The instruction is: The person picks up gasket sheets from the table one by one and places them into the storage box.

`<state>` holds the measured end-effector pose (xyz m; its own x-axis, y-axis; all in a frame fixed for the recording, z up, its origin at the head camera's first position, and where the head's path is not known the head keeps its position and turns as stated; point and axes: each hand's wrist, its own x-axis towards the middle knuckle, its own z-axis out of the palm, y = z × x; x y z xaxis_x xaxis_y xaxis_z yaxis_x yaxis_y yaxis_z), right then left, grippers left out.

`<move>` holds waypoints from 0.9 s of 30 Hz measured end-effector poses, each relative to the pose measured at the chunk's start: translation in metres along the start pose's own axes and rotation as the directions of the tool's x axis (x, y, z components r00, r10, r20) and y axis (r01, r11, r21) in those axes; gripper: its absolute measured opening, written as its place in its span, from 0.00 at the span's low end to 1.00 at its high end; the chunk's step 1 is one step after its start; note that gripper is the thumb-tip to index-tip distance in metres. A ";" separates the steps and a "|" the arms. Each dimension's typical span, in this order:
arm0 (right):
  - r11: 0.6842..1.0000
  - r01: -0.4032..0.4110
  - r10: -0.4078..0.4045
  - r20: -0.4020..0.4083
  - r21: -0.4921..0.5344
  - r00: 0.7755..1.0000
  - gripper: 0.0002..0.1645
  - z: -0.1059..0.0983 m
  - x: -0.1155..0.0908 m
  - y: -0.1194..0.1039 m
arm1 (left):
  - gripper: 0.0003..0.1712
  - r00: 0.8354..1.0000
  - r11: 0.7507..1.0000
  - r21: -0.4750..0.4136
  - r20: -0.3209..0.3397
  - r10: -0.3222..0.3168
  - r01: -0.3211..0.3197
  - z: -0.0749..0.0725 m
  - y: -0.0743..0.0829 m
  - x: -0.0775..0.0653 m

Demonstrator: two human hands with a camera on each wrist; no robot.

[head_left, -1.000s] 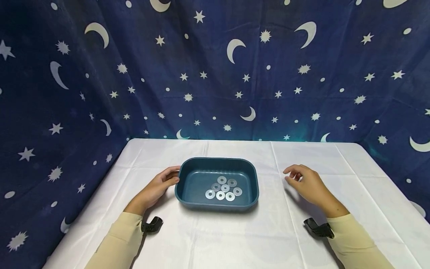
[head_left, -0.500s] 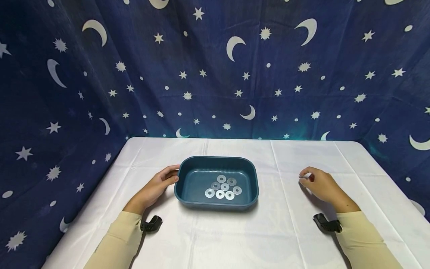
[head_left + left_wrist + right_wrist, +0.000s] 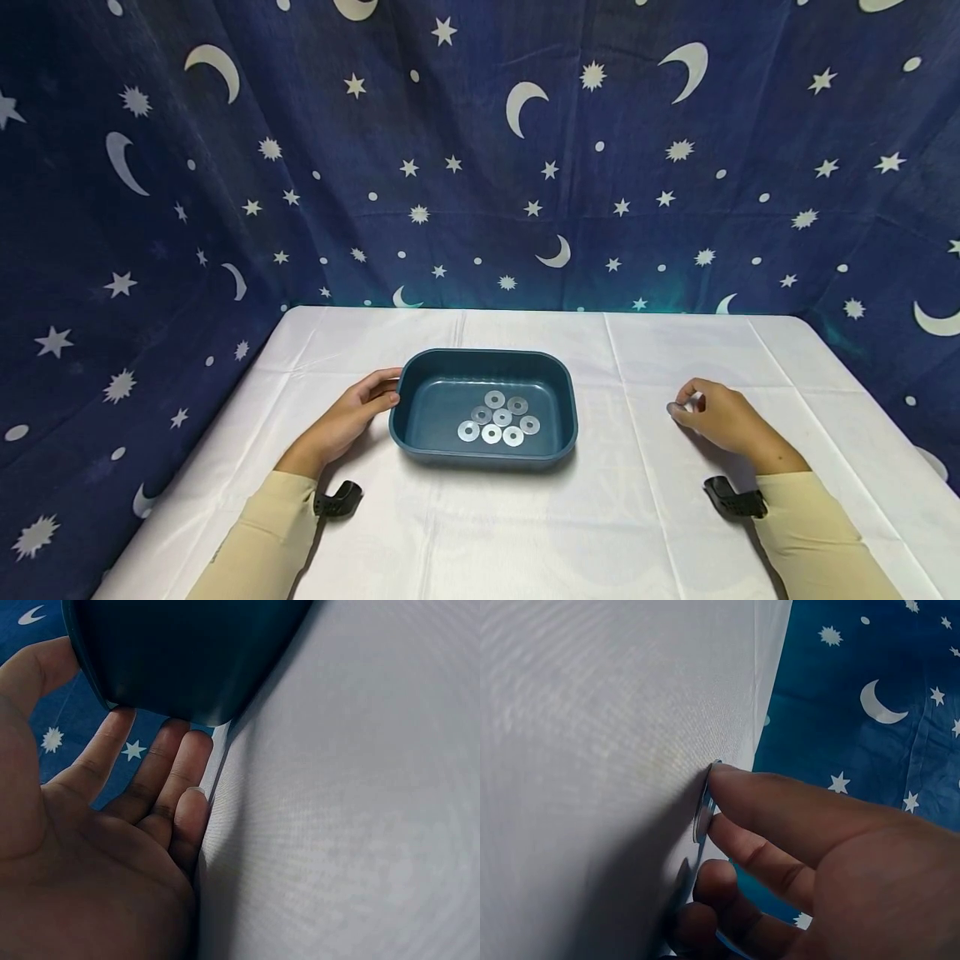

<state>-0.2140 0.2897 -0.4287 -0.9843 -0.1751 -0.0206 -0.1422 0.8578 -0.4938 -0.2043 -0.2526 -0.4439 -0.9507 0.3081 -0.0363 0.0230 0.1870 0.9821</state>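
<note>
A dark teal rectangular tub (image 3: 483,461) stands on the white cloth. Several flat metal washers (image 3: 502,417) lie grouped on its floor, toward the right and front. My left hand (image 3: 348,421) is at the tub's left end. In the left wrist view, the thumb and fingertips (image 3: 120,720) meet the end wall (image 3: 172,667), with the fingers fairly straight. To the right of the tub, my right hand (image 3: 720,417) pinches a washer (image 3: 672,407) by thumb and finger. Its thin edge and part of one face show in the right wrist view, the washer (image 3: 703,810) close to the cloth.
A white cloth (image 3: 360,550) with fold creases covers the table. Dark blue curtains (image 3: 480,167) with moons and stars rise behind and at both sides. Black wrist mounts (image 3: 339,500) sit at the ends of both beige sleeves.
My right hand has moved right, away from the tub, then slightly lower. The washer in its fingers now shows more of its face. The left hand, tub and washers inside it stay put.
</note>
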 end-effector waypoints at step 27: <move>0.995 0.096 -0.095 -0.027 0.006 0.995 0.06 -0.005 -0.001 -0.011 | 0.32 1.000 1.000 0.015 0.002 -0.004 0.004 0.000 0.000 -0.002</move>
<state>-0.2114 0.2827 -0.4190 -0.9688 -0.2429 0.0501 -0.2350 0.8343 -0.4988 -0.2028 -0.2534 -0.4440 -0.9501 0.3092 -0.0409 0.0235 0.2018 0.9791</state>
